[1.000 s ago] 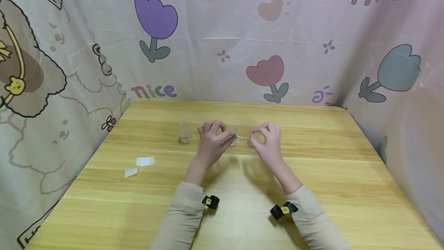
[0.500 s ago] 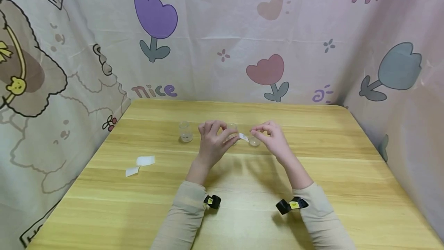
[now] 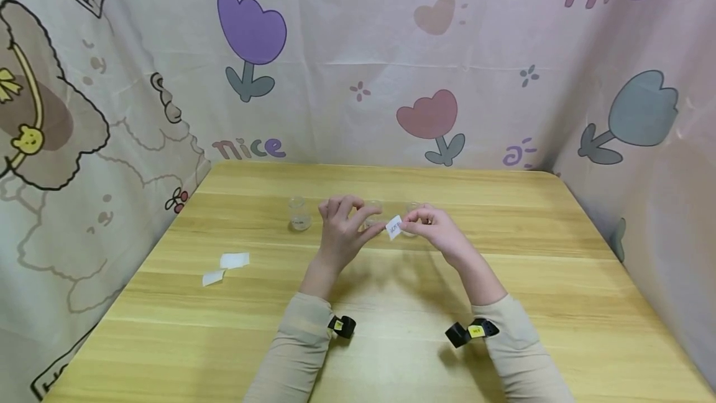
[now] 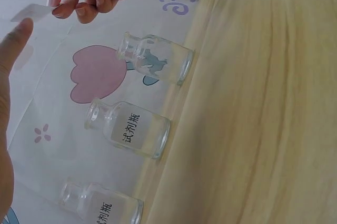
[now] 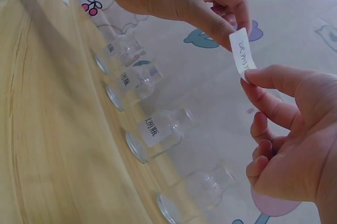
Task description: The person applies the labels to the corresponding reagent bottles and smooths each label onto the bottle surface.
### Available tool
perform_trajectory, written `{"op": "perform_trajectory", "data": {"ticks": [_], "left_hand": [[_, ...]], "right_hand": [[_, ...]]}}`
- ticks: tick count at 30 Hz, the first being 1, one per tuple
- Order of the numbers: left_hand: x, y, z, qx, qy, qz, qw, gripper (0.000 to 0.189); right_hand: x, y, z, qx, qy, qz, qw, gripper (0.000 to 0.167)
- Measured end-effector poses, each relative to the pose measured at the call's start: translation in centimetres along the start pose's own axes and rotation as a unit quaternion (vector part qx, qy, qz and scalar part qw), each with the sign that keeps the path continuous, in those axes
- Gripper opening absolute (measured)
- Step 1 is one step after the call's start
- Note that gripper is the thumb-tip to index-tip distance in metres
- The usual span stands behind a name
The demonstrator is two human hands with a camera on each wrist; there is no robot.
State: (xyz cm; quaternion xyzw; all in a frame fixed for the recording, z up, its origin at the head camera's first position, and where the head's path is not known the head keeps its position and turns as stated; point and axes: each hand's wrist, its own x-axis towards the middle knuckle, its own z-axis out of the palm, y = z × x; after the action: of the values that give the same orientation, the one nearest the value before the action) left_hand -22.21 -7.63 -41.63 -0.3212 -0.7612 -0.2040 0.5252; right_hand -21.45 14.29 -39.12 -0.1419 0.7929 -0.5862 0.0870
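A small white label (image 3: 394,227) with dark handwritten-looking characters is held up between my two hands above the table. My right hand (image 3: 439,232) pinches its lower edge between thumb and forefinger; the other fingers curl loosely in the right wrist view. At the opposite corner, my left hand (image 3: 340,232) pinches the label (image 5: 241,50) by thumb and fingertip. Beneath the hands stands a row of small clear glass bottles. One bottle (image 4: 158,58) bears no label, while its neighbour (image 4: 139,129) and another bottle (image 4: 105,205) carry white labels with black characters.
Two white paper pieces lie on the left of the wooden table, one larger piece (image 3: 234,260) and one smaller piece (image 3: 212,277). A labelled bottle (image 3: 299,215) stands left of my left hand. Printed cloth (image 3: 335,111) hangs behind the table.
My right hand has let go, shifted and gripped the label again from the right. The label has turned so its written face shows. The left hand stays nearly still.
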Motion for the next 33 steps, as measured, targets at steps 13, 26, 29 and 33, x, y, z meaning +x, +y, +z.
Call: {"op": "perform_trajectory", "data": {"ticks": [13,26,29,33], "left_hand": [[-0.4,-0.2,0.1,-0.004,-0.016,-0.03,0.9994,0.025],[-0.3,2.3,1.4,-0.071,-0.053,-0.125,0.9882,0.02],[-0.1,2.8,1.7,-0.078,-0.044,-0.134,0.987,0.015],[0.1,3.0,2.0,-0.068,-0.035,-0.133,0.9881,0.011]], "right_hand": [[0.0,0.2,-0.3,-0.001,0.066,-0.006,0.9978,0.023],[-0.4,0.6,-0.6,-0.025,0.117,-0.042,0.992,0.022],[-0.6,1.0,-0.6,-0.031,0.125,-0.042,0.9908,0.022],[-0.8,1.2,-0.5,-0.053,0.135,-0.044,0.9885,0.023]]}}
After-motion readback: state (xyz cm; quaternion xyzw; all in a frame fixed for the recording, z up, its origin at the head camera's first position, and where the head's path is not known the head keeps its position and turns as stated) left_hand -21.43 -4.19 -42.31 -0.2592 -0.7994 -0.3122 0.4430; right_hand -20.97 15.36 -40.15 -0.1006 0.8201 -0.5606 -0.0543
